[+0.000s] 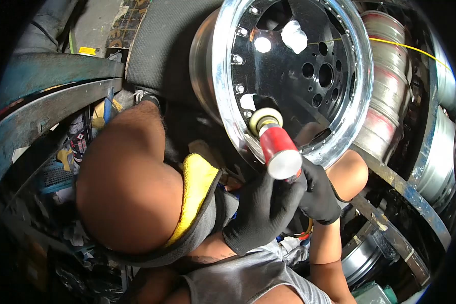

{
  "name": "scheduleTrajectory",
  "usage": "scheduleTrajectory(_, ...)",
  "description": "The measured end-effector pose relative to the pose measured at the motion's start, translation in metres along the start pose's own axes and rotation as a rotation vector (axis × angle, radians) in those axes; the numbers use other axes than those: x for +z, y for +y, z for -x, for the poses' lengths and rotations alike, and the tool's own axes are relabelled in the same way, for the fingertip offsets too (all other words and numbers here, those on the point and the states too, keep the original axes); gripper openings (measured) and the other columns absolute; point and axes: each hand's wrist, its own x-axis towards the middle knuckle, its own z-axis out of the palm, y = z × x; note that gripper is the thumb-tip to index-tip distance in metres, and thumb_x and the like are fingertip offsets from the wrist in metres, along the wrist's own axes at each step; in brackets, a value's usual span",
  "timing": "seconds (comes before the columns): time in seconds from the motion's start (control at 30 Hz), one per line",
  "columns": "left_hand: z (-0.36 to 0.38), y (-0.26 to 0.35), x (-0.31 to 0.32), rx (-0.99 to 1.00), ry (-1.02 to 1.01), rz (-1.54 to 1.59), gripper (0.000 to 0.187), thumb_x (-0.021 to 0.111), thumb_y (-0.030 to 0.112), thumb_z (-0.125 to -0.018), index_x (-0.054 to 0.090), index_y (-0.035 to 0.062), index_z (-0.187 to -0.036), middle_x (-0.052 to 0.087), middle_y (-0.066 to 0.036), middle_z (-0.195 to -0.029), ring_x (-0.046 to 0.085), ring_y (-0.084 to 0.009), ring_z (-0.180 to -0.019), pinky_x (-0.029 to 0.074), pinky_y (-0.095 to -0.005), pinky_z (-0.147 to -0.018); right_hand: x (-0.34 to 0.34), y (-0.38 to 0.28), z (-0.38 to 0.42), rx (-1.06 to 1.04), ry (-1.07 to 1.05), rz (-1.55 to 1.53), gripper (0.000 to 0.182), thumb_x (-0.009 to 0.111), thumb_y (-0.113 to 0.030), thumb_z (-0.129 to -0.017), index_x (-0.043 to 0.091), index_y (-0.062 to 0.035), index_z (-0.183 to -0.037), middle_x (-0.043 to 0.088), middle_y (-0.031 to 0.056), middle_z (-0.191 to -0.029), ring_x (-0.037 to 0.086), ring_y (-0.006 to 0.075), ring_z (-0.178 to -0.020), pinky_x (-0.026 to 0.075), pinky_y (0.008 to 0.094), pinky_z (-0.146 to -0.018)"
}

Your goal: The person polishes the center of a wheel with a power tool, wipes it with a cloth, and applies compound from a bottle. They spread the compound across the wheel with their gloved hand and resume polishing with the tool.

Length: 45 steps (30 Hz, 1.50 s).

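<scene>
A polished wheel rim point(220, 66) with a glossy black face stands in front of me, its round holes at the right of the face. Both my hands wear black gloves. My left hand point(263, 210) is closed at the near end of a red and silver polishing tool point(278, 147). Beside it, my right hand point(316, 195) is wrapped round the tool's handle, most of which is hidden. The tool's round pale pad point(265, 119) is against the lower left inner edge of the rim. White material point(294, 37) shows in an upper opening of the face.
Silver rims point(382, 76) are stacked at the right, behind a metal rack point(410, 195). A yellow cable point(410, 46) crosses the upper right. Blue-grey metal beams point(50, 76) stand at the left. A yellow cloth point(195, 182) lies by my leg.
</scene>
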Motion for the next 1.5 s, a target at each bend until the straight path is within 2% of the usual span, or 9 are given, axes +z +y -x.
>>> scheduleTrajectory(0.3, -0.002, -0.004, 0.008, 0.106, -0.065, -0.043, 0.026, 0.062, 0.004, -0.096, 0.048, 0.0017, -0.118, 0.055, -0.008, -0.104, 0.058, -0.0185, -0.096, 0.048, -0.0324, -0.084, 0.003, 0.004, 0.011, 0.207, 0.115, -0.497, 0.048, 0.076, -0.016, -0.084, 0.061, 0.003, -0.126, 0.066, 0.0023, -0.108, 0.058, 0.0101, -0.098, 0.047, 0.0292, -0.091)
scheduleTrajectory(0.5, 0.005, -0.025, 0.007, 0.034, -0.137, 0.099, 0.032, 0.059, 0.0, -0.096, 0.044, -0.0007, -0.125, 0.048, -0.005, -0.104, 0.049, -0.0139, -0.097, 0.044, -0.0281, -0.087, 0.008, -0.01, 0.002, 0.072, 0.085, 0.049, 0.051, 0.079, -0.02, -0.081, 0.062, 0.0003, -0.125, 0.071, 0.0135, -0.111, 0.07, 0.0227, -0.102, 0.05, 0.0336, -0.09)
scheduleTrajectory(0.63, 0.015, -0.025, 0.012, -0.151, -0.146, 0.278, 0.045, 0.063, 0.005, -0.098, 0.041, -0.0005, -0.137, 0.053, -0.008, -0.119, 0.052, -0.015, -0.116, 0.045, -0.0326, -0.094, 0.009, -0.003, 0.011, -0.016, 0.15, 0.209, 0.05, 0.077, -0.022, -0.08, 0.063, -0.0023, -0.125, 0.072, 0.0171, -0.107, 0.074, 0.0304, -0.097, 0.053, 0.0362, -0.085)
scheduleTrajectory(0.73, 0.01, -0.031, 0.002, 0.216, -0.042, -0.304, 0.048, 0.065, 0.009, -0.096, 0.043, 0.0009, -0.139, 0.054, -0.012, -0.123, 0.054, -0.0217, -0.116, 0.046, -0.0349, -0.096, 0.003, 0.002, 0.006, -0.068, 0.081, 0.235, 0.049, 0.075, -0.022, -0.08, 0.064, -0.0025, -0.124, 0.071, 0.0195, -0.096, 0.073, 0.0367, -0.091, 0.054, 0.0373, -0.079)
scheduleTrajectory(1.03, 0.026, -0.019, -0.002, 0.292, -0.189, -1.054, 0.04, 0.067, 0.016, -0.089, 0.064, 0.0072, -0.128, 0.063, -0.02, -0.125, 0.063, -0.0349, -0.107, 0.053, -0.0449, -0.091, -0.001, -0.018, -0.004, -0.022, -0.001, 0.28, 0.057, 0.077, -0.025, -0.079, 0.062, -0.0012, -0.128, 0.07, 0.0234, -0.103, 0.069, 0.0423, -0.096, 0.053, 0.0399, -0.081)
scheduleTrajectory(1.13, 0.032, -0.026, 0.005, 0.4, -0.106, -1.117, 0.043, 0.065, 0.003, -0.088, 0.062, 0.0068, -0.131, 0.056, -0.022, -0.13, 0.058, -0.0367, -0.111, 0.051, -0.043, -0.093, -0.005, -0.019, -0.007, -0.067, -0.047, 0.293, 0.056, 0.077, -0.025, -0.079, 0.062, -0.0006, -0.127, 0.07, 0.0228, -0.104, 0.069, 0.0416, -0.096, 0.053, 0.0395, -0.081)
scheduleTrajectory(1.37, 0.025, -0.036, 0.003, 0.459, 0.009, -0.94, 0.041, 0.069, 0.003, -0.088, 0.063, 0.0036, -0.129, 0.06, -0.019, -0.121, 0.06, -0.0349, -0.109, 0.052, -0.0426, -0.09, 0.0, -0.018, -0.009, -0.115, -0.022, 0.267, 0.052, 0.076, -0.025, -0.08, 0.063, -0.002, -0.125, 0.069, 0.0215, -0.099, 0.069, 0.0416, -0.088, 0.052, 0.0388, -0.077)
scheduleTrajectory(1.43, 0.019, -0.015, -0.003, 0.319, -0.059, -0.702, 0.035, 0.07, 0.004, -0.09, 0.063, 0.0019, -0.124, 0.064, -0.018, -0.113, 0.064, -0.0322, -0.104, 0.053, -0.0408, -0.085, -0.003, -0.018, -0.006, -0.07, -0.021, 0.295, 0.05, 0.076, -0.026, -0.079, 0.064, -0.003, -0.122, 0.069, 0.0204, -0.095, 0.069, 0.04, -0.084, 0.052, 0.0384, -0.076)
scheduleTrajectory(1.5, 0.013, -0.007, 0.001, -0.059, -0.073, -0.199, 0.027, 0.07, 0.006, -0.092, 0.064, 0.0009, -0.118, 0.066, -0.016, -0.104, 0.067, -0.0294, -0.095, 0.053, -0.0385, -0.08, -0.003, -0.015, -0.001, -0.03, 0.0, 0.29, 0.048, 0.075, -0.026, -0.079, 0.064, -0.0038, -0.12, 0.069, 0.0193, -0.091, 0.069, 0.0386, -0.081, 0.052, 0.0382, -0.075)
